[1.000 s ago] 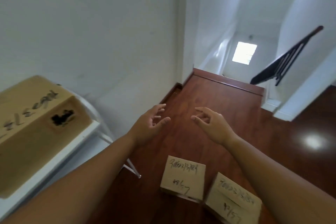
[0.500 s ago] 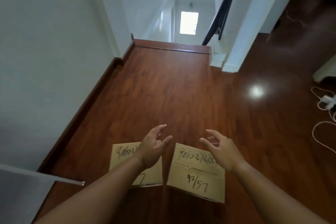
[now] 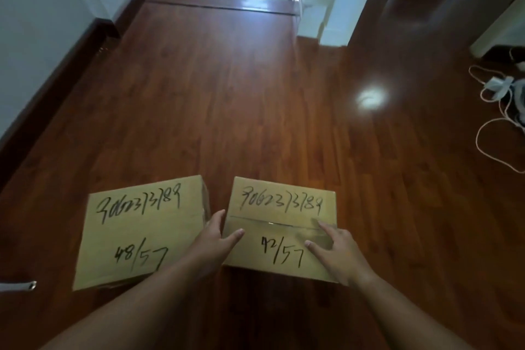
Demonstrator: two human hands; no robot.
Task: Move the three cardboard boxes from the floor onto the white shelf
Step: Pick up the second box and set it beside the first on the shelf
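Two cardboard boxes stand side by side on the wooden floor, both with handwritten numbers on top. The left box [image 3: 136, 233] is marked 48/57 and nothing touches it. The right box [image 3: 281, 224] is marked 42/57. My left hand [image 3: 213, 241] is at this box's left edge, thumb on the top and fingers down in the gap between the boxes. My right hand [image 3: 335, 253] lies on the top near its right edge, fingers spread. The box rests on the floor. No third box is in view.
A white corner of the shelf [image 3: 17, 286] pokes in at the lower left. White cables and a plug [image 3: 500, 99] lie on the floor at the right. A white wall with dark skirting runs along the left; a stair drop [image 3: 221, 4] lies ahead.
My view swung from the shelf, with one box on it, down to the floor. Both hands dropped from the air onto the right box.
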